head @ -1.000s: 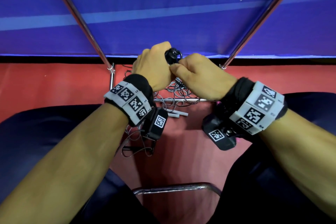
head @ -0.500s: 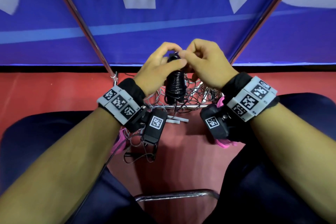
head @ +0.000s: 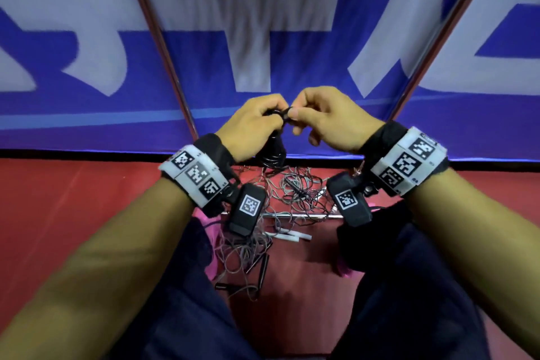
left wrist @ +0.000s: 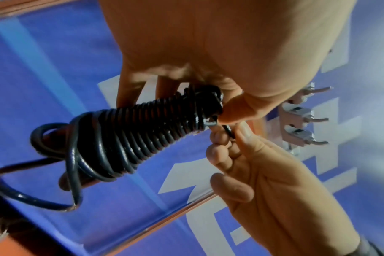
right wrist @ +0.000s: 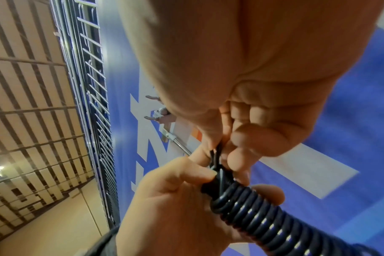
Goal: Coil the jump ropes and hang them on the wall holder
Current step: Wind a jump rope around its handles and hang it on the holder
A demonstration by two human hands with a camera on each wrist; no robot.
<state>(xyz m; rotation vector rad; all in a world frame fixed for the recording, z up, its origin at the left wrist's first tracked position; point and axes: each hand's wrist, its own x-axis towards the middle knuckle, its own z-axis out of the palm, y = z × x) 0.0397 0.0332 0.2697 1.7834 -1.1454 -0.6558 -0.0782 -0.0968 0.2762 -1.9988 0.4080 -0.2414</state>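
A black jump rope (head: 273,152), wound into a tight coil (left wrist: 143,135), hangs in front of the blue banner. My left hand (head: 268,117) grips the coil's top end, thumb against it (left wrist: 237,110). My right hand (head: 295,114) pinches a short loop of the rope (right wrist: 217,155) that sticks out of that end (left wrist: 229,131). The coil (right wrist: 263,218) runs down past the left palm, and a loose loop trails from its lower end (left wrist: 50,138). The wall holder's metal hooks (right wrist: 160,114) stick out of the banner beyond the hands (left wrist: 305,121).
Several thin grey and black ropes lie tangled on the red floor (head: 292,193) between my knees, with white handles (head: 292,235) and black handles (head: 263,269). Two slanted metal poles (head: 163,47) (head: 438,38) cross the banner. A wire grid panel (right wrist: 92,86) stands to the side.
Both hands have risen with the black coil, up in front of the banner. The right hand has gone from the coil's top to pinching the loop at its end.
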